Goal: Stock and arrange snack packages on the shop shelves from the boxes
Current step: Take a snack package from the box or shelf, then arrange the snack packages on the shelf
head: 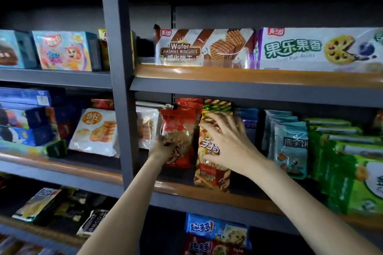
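On the middle shelf [207,191] a red snack bag [179,122] stands upright beside a yellow and red striped bag [209,174]. My left hand [163,148] grips the red bag low on its front. My right hand [224,141] lies with fingers spread and straight on the front of the striped bag, thumb at its lower part. More red and striped bags stand behind these two.
A grey upright post [121,89] divides the shelves just left of my left hand. A white biscuit bag [146,126] is left of the red bag; blue packs [290,147] and green packs [342,172] fill the right. A wafer pack [199,49] sits on the shelf above.
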A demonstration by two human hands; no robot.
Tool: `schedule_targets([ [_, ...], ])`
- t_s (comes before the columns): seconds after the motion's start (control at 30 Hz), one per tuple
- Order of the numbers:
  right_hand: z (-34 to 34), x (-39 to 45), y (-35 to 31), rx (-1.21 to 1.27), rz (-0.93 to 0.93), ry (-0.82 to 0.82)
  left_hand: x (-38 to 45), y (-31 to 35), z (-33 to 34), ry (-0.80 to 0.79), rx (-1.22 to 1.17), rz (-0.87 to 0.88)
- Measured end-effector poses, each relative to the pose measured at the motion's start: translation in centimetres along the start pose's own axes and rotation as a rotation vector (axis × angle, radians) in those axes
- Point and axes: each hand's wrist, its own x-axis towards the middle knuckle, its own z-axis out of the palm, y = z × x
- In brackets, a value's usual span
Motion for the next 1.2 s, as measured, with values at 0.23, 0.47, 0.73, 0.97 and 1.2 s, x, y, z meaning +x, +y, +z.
schedule_targets([
  [0.23, 1.9, 0.5, 0.9, -0.126, -0.058, -0.108, 3.0, -0.8, 3.0, 0.014, 0.112, 0.039],
  [0.47, 2.2, 1.3, 1.5, -0.132, -0.07, -0.09, 4.0, 0.6, 4.1, 0.058, 0.251, 0.018],
  [0.73, 2.1, 0.1, 1.2, -0.128, 0.001, -0.109, 0.8, 0.1, 3.3, 0.077, 0.369, 0.113],
  [0.97, 0.2, -1.9, -2.9, -0.002, 0.006, 0.105, -6.7, -0.4, -1.9, 0.183, 0.381, 0.765],
  [1.2, 6.5, -2.5, -18.0, 0.333, -0.322, -0.113, -16.6, -17.1, -14.0, 0.109, 0.679, 0.598],
])
